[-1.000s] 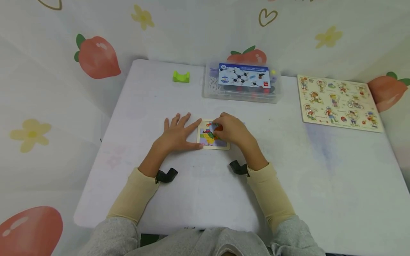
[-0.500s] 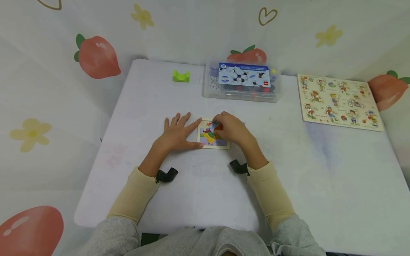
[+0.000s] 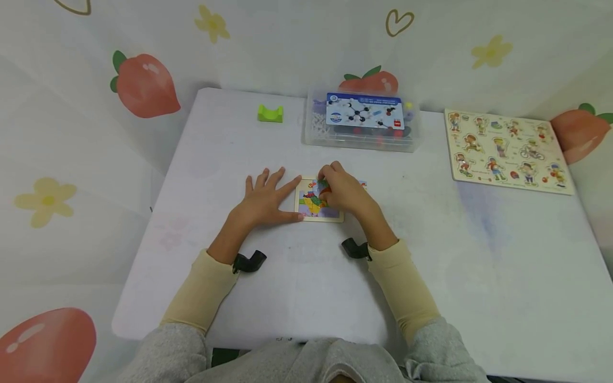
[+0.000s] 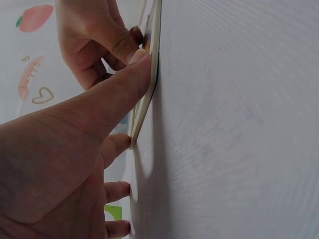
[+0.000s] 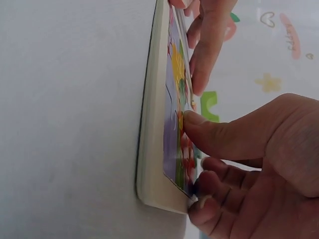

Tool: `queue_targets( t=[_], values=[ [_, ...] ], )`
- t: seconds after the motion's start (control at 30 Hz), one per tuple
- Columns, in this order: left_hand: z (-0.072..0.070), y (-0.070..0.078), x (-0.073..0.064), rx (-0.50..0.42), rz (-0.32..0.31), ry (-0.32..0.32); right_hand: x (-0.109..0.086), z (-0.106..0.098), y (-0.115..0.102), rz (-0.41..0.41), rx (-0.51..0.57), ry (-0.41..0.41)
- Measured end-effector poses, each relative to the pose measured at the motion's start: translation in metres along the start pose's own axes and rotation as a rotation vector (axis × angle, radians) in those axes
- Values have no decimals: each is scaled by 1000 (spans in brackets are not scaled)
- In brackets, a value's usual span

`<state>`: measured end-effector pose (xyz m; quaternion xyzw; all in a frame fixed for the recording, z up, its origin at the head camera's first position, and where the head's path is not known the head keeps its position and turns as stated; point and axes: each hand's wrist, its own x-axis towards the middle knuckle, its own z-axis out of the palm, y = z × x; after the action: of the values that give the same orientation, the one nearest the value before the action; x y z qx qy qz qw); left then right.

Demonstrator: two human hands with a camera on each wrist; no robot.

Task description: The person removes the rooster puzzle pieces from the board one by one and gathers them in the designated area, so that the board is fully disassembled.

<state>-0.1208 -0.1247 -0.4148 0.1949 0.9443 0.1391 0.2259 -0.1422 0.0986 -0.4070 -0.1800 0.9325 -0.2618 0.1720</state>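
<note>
A small jigsaw puzzle (image 3: pixel 322 214) in a pale wooden frame lies on the white table, printed with a colourful yellow, green and purple picture. My left hand (image 3: pixel 261 205) is spread flat at its left side, thumb on the near left corner and index fingertip at the far left corner. Over the puzzle's right part, my right hand (image 3: pixel 346 190) is bent with thumb and fingers pinching a red and teal puzzle piece (image 3: pixel 323 187), mostly hidden by the fingers. In the right wrist view its thumb (image 5: pixel 199 124) sits right at the picture's surface.
Just right of the right hand, a small blue and red printed bit (image 3: pixel 363 184) shows. Farther back stand a green notched block (image 3: pixel 270 114) and a clear plastic case (image 3: pixel 359 139) with a blue label card. A wooden peg board (image 3: pixel 510 151) with children's figures lies at the right.
The right hand has shifted slightly, its knuckles a little farther back and its wrist slightly left. More of the printed bit beside it shows. The left hand stays in place.
</note>
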Motion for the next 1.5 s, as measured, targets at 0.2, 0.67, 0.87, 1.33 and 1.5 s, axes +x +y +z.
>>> queue_targets(
  t=[0.2, 0.67, 0.87, 1.33, 1.5],
  values=[
    [1, 0, 1, 2, -9, -3, -1, 0, -2, 8, 20, -5],
    [1, 0, 0, 1, -5, 5, -3, 1, 0, -37, 27, 28],
    [1, 0, 1, 6, -3, 1, -4, -1, 2, -71, 43, 65],
    [0, 1, 0, 6, -9, -3, -3, -2, 0, -86, 56, 143],
    [0, 2, 0, 4, -10, 2, -4, -3, 0, -68, 81, 150]
  ],
)
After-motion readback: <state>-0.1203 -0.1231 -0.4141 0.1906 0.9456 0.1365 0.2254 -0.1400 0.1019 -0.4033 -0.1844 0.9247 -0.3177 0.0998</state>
